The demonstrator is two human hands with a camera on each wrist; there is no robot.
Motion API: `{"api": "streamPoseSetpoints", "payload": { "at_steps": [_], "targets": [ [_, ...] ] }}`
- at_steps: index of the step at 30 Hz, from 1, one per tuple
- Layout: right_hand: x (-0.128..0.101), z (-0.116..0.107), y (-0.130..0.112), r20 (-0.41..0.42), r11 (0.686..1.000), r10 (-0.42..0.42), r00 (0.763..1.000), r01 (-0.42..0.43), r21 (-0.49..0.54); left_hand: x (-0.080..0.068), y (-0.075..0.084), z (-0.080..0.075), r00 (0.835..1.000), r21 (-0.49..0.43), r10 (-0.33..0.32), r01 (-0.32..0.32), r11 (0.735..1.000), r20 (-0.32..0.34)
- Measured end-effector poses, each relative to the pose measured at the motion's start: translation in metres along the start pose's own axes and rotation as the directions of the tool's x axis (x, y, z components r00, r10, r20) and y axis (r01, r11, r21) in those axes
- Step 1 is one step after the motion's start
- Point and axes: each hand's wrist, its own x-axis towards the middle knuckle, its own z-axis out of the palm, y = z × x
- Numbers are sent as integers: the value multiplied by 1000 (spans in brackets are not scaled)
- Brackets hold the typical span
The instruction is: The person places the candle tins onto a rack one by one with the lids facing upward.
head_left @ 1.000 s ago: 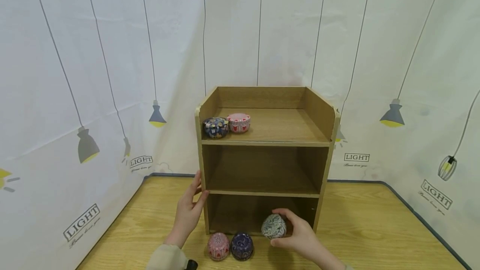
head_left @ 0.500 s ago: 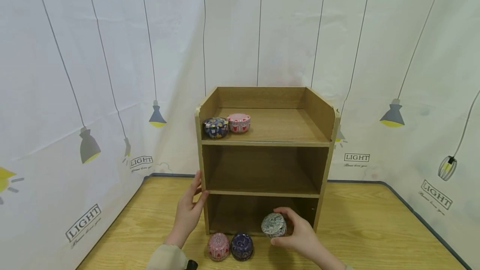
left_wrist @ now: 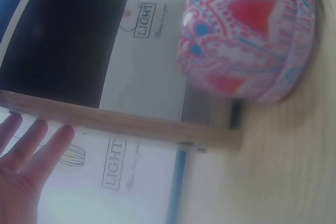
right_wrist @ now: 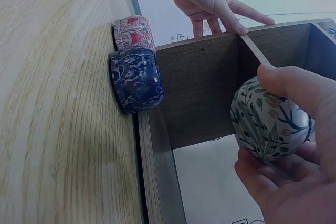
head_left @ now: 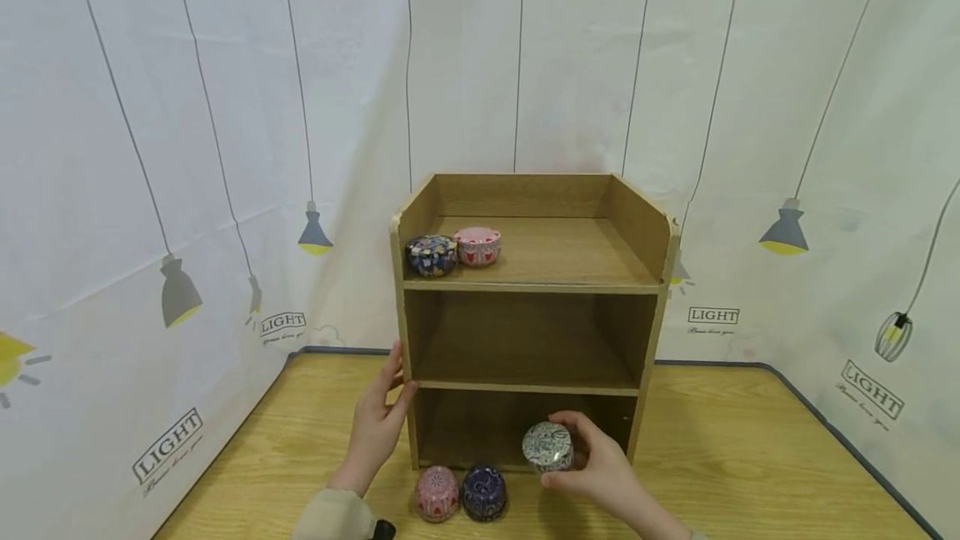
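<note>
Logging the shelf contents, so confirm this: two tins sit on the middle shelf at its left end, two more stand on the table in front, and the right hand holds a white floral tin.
Not quite: the blue tin and pink tin sit on the top shelf, not the middle one, as the head view shows. The rest stands: two tins on the table, and the right hand holds the white floral tin.

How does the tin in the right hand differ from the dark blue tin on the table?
The white leafy tin is pale with leaf patterns and gripped off the table by the right hand; the dark blue tin is navy, untouched, resting on the table beside a pink tin. Both are small, round and lidded.
</note>
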Motion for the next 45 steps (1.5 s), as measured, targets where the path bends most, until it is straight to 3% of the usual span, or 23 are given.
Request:
{"api": "streamPoseSetpoints", "payload": {
  "at_steps": [16,23,26,39,45],
  "targets": [
    [2,1,2,3,998,3,1000,-3,67,0,-2,0,1000,6,8,-8,1000,5],
    [2,0,0,-20,998,-22,1000,23,60,-4,-38,10,1000,-5,19,-19,1000,-13],
    [2,0,-1,-12,997,-45,999,46,69,-5,-43,10,1000,-9,21,-21,1000,-9],
    [6,3,-8,-7,996,-64,998,65,68,-6,-42,7,1000,-29,-27,27,999,9],
    [7,2,-10,-10,996,-59,998,60,73,-5,-42,9,1000,-18,-8,8,1000,-4]
  ]
}}
